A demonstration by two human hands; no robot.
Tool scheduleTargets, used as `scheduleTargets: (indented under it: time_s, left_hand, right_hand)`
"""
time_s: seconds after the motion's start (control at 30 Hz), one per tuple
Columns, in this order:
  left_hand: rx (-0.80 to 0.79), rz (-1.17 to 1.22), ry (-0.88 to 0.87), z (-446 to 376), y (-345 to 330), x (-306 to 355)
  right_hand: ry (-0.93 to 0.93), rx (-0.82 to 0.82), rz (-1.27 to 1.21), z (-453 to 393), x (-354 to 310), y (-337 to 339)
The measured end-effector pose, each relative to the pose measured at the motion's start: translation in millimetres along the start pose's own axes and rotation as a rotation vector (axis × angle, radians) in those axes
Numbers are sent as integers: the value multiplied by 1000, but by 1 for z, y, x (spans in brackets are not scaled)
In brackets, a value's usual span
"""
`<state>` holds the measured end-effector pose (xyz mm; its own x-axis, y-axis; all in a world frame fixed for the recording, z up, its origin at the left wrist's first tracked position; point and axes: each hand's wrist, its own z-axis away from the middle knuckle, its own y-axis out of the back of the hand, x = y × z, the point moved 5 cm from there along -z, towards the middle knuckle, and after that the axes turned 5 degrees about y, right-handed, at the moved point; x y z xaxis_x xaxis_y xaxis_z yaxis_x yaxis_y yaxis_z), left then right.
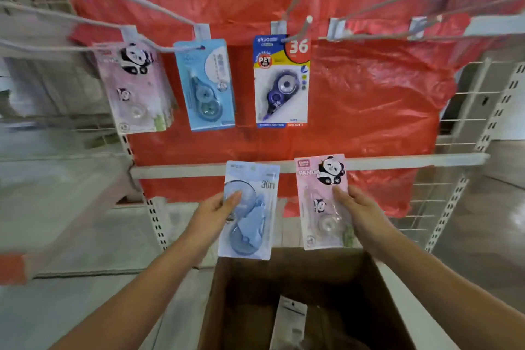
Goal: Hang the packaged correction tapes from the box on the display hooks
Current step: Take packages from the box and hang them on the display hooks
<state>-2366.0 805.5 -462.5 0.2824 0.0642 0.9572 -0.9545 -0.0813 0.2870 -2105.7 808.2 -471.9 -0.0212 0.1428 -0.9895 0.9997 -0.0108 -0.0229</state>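
Above the open box (301, 301), the left hand (218, 207) grips a blue correction tape pack (250, 210) and the right hand (360, 207) a pink panda pack (324, 202); both cards look light, stiff, probably best pinched by the lower edge, leaving hang holes free for hooks (159, 8).

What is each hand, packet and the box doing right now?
left hand: holds blue packet
right hand: holds pink panda packet
panda stack: hanging on hook
light blue packet: hanging
purple packet: hanging
box: open
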Motion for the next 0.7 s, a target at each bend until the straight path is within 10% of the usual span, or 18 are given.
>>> scheduleTargets:
  time_s: [0.7]
  left_hand:
    - [314, 164, -260, -4, 132, -1]
  right_hand:
    - [491, -308, -142, -5, -109, -227]
